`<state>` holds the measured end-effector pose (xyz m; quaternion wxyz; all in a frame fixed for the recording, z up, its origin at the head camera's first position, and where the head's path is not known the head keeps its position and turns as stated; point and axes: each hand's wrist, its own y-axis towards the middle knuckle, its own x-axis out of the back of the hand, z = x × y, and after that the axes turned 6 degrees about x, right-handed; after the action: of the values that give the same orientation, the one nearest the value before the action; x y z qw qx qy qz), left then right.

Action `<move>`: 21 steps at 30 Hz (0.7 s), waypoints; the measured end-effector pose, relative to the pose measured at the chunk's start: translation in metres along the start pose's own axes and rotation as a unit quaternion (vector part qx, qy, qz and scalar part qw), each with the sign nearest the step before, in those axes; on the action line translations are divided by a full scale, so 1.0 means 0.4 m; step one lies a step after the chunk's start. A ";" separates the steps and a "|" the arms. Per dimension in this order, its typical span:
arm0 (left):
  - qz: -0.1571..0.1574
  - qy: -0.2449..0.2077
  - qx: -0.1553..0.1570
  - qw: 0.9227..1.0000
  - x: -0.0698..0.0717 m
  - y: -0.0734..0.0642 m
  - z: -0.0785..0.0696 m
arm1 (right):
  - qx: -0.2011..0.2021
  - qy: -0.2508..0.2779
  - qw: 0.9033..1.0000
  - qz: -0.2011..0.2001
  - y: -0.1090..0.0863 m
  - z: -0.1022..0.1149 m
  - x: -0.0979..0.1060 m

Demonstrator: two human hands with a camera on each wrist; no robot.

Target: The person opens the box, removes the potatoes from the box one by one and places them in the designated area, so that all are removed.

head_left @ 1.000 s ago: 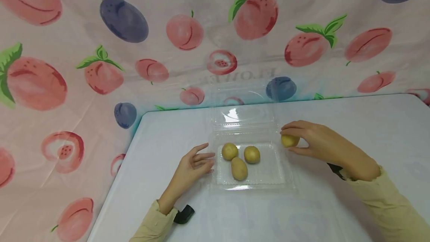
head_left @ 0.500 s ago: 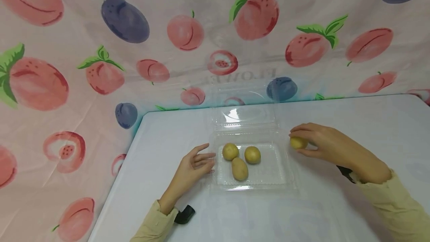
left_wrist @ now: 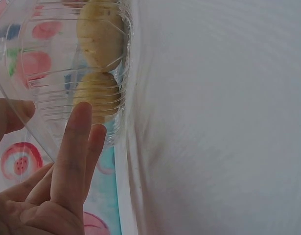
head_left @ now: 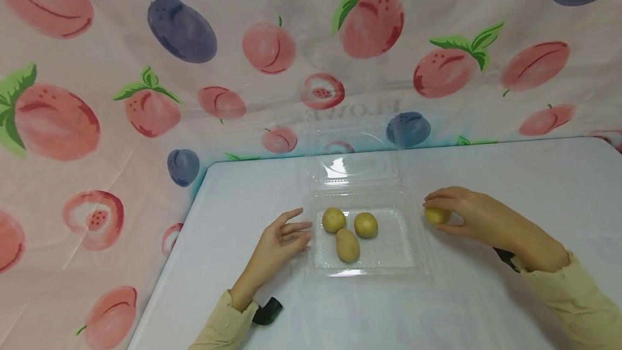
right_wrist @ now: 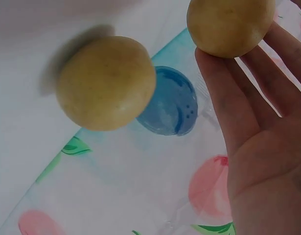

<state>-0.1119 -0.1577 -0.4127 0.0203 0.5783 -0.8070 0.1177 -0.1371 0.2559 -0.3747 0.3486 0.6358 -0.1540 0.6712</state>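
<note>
A clear plastic clamshell container stands with its lid raised, holding three potatoes: one left, one right, and a longer one in front. My left hand lies along the container's left side, fingers extended; whether they touch the wall I cannot tell. In the left wrist view its fingers are beside the ribbed wall. Right of the container, my right hand holds a potato at its fingertips. The right wrist view shows another potato, which the head view does not reveal.
The white-covered table extends left, right and in front of the container. Behind it hangs a fruit-printed cloth, close to the raised transparent lid. A black strap sits at the left wrist.
My right hand has moved right, away from the container's edge, and slightly toward me with the potato. The left hand and the potatoes in the container stay put.
</note>
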 end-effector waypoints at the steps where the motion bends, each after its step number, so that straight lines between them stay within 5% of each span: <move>1: 0.000 0.001 0.000 1.000 0.000 0.000 0.000 | 0.003 -0.003 1.000 -0.005 -0.002 -0.002 -0.003; 8: -0.002 0.004 -0.003 1.000 -0.001 -0.001 -0.002 | 0.039 -0.020 0.998 -0.045 -0.015 -0.015 -0.027; 21: -0.004 0.004 -0.004 1.000 -0.001 -0.002 -0.001 | 0.016 -0.013 1.000 0.010 -0.019 -0.014 -0.039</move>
<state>-0.1110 -0.1573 -0.4123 0.0261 0.5807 -0.8054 0.1163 -0.1370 0.2605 -0.3923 0.3293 0.6482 -0.1542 0.6690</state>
